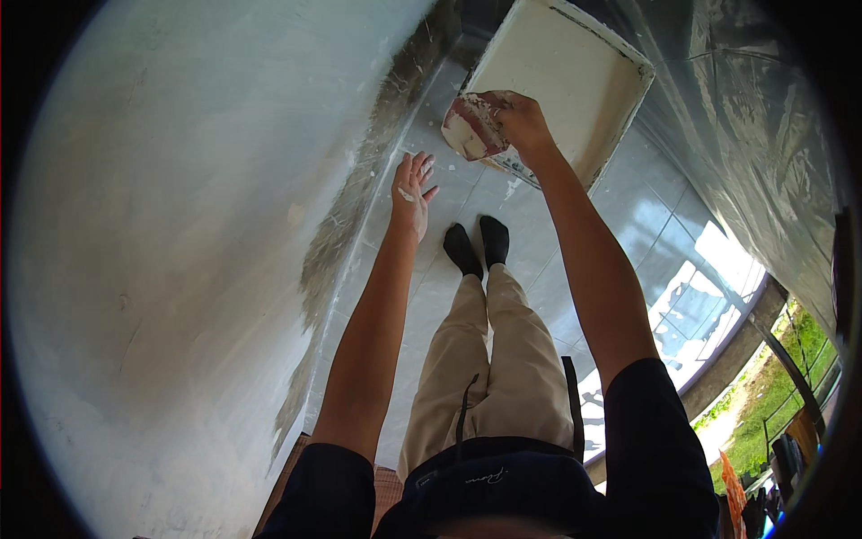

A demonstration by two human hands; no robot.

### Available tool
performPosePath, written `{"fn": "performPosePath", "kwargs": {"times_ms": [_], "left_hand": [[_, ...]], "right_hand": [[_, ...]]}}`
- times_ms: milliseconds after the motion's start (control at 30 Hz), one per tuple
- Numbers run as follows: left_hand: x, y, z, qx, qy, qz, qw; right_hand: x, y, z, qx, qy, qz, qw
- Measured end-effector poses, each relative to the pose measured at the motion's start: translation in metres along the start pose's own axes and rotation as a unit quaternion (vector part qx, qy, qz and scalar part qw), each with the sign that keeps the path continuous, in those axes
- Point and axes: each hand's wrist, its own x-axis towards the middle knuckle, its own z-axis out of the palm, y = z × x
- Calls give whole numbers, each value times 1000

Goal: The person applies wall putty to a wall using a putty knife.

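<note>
My right hand is closed on a maroon scoop smeared with white, though its exact shape is partly covered by the fingers and coating. The scoop is over the near left edge of a large rectangular tub, which holds a pale, creamy white mix. My left hand is empty, its fingers stretched out and dabbed with white. It hovers over the tiled floor, close to the whitish coated wall, without visibly touching it.
Grey floor tiles carry white splashes, and my dark-socked feet stand on them. A dark, uncoated strip runs along the wall's lower edge. Clear plastic sheeting hangs at the right. Beyond a ledge at lower right lies grass.
</note>
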Motion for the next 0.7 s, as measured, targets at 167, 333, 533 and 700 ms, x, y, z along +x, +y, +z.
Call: {"fn": "performPosePath", "kwargs": {"times_ms": [167,333,533,700], "left_hand": [[-27,43,1,-34,-21,62,997],[-61,93,-6,-59,-8,103,993],[-123,140,-28,-66,20,161,984],[-162,168,-45,-59,48,197,978]], "right_hand": [[-20,-38,15,115,-23,9,993],[-38,-81,37,164,-118,10,979],[-67,-126,83,244,-219,4,945],[-94,-157,115,270,-284,-6,920]]}}
